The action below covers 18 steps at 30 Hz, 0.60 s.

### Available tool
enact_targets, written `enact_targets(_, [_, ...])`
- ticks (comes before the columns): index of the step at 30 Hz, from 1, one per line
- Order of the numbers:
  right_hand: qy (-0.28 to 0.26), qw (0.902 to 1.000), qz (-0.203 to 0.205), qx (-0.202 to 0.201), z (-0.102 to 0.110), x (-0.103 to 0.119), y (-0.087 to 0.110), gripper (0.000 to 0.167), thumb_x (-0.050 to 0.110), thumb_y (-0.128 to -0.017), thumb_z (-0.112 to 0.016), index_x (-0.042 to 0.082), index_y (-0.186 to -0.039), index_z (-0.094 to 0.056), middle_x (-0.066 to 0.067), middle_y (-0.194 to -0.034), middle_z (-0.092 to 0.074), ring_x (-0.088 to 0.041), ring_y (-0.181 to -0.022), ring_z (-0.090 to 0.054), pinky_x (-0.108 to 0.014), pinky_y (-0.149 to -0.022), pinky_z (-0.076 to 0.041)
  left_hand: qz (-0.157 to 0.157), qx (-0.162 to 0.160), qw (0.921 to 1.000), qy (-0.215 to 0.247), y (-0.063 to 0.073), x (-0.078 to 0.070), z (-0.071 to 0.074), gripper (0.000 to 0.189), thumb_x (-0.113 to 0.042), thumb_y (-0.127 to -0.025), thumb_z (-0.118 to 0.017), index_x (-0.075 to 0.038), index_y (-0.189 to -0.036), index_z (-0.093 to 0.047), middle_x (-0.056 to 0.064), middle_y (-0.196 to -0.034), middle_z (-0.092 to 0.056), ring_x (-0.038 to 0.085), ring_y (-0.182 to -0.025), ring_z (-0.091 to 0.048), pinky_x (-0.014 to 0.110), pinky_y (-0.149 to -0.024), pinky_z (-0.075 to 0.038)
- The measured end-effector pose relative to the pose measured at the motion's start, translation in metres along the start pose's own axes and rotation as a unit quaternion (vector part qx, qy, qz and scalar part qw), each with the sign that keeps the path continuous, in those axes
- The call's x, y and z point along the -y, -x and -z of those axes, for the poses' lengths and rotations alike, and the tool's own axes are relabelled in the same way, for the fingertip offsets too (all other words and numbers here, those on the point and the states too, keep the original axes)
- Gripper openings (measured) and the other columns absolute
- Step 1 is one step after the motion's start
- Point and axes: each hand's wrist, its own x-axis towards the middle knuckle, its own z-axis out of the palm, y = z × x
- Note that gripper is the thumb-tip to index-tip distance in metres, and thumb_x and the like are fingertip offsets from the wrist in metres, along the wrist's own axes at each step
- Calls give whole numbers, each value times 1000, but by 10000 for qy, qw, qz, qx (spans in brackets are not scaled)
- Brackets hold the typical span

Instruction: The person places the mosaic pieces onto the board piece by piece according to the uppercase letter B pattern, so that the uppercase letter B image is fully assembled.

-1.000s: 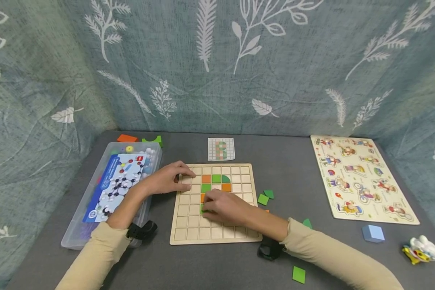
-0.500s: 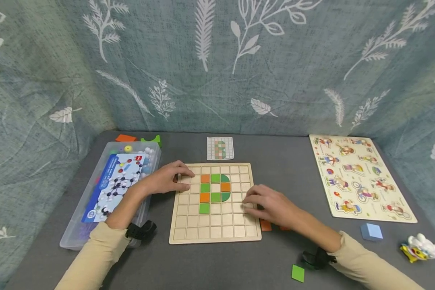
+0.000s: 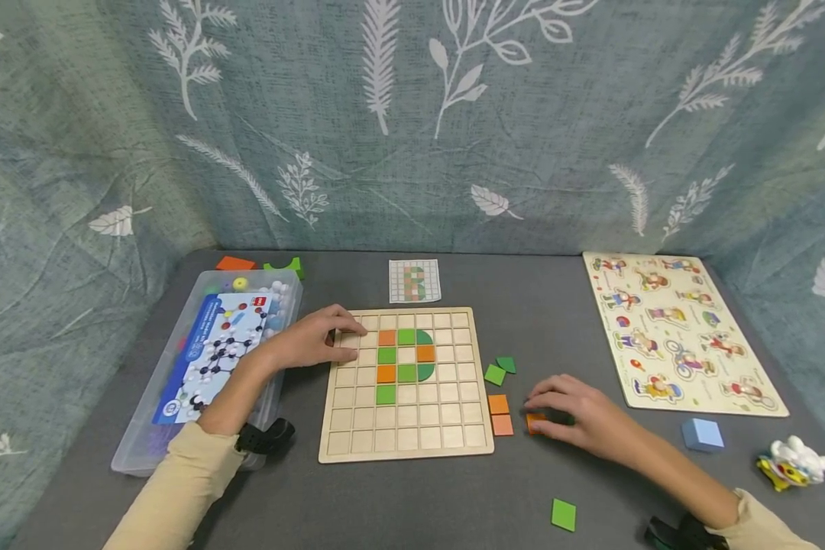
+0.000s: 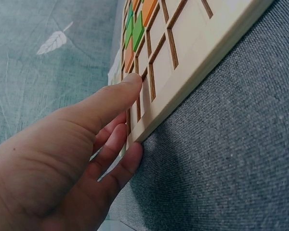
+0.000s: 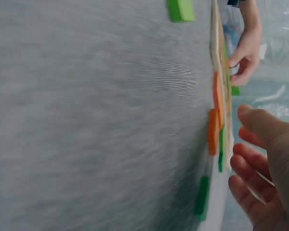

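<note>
A wooden grid board [image 3: 354, 443] bears orange and green tiles in its middle. My left hand [image 3: 314, 336] grips its left edge, the thumb [image 4: 127, 86] on the face and other fingers at the side. My right hand [image 3: 584, 412], fingers bent and apart, is right of the board, close over an orange tile [image 3: 535, 422] that it partly hides. In the right wrist view nothing shows between its fingers. Between board and hand lie an orange tile [image 3: 498, 404], a paler orange tile [image 3: 502, 425], a light green tile [image 3: 495, 374] and a dark green rounded tile [image 3: 506, 365].
A pattern card [image 3: 414, 281] lies behind the board. At left stands a clear box [image 3: 127, 454] with a molecule-picture label. A picture puzzle board [image 3: 681, 336], a blue block [image 3: 703, 435] and a small toy figure [image 3: 794, 464] are at right. One green tile [image 3: 563, 515] lies in front.
My right hand has moved off the board's middle, out rightward to the orange tile beside it, uncovering the tiles on the grid. My left hand has stayed at the board's left edge.
</note>
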Motion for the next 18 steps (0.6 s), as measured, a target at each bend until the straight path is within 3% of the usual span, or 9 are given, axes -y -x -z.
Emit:
enact_targets(8, [261, 9992, 202, 239, 3, 2, 10, 13, 22, -79, -81, 26, -85, -70, 7, -103, -65, -7, -94, -56, -17, -79, -44, 29, 8, 10000, 13, -1, -1, 1, 38, -23, -91, -69, -6, -125, -64, 14, -121, -54, 16, -83, -47, 29, -73, -43])
enact_targets(14, [339, 9980, 157, 516, 5, 4, 8, 19, 13, -75, -83, 24, -84, -70, 6, -101, -64, -7, -91, -54, -23, -72, -48, 41, -13, 10000, 26, 0, -1, 2, 38, -23, -91, -69, -6, -126, -64, 14, -121, -54, 16, -83, -47, 29, -74, -43])
enact_targets(18, [268, 9981, 233, 511, 4, 2, 9, 24, 9, -71, -84, 24, -83, -70, 6, -99, -62, -7, -89, -51, -19, -72, -46, 73, -9, 10000, -3, 0, 0, 0, 38, -23, -91, -69, -7, -125, -64, 14, -120, -54, 16, -83, -48, 29, -74, -43])
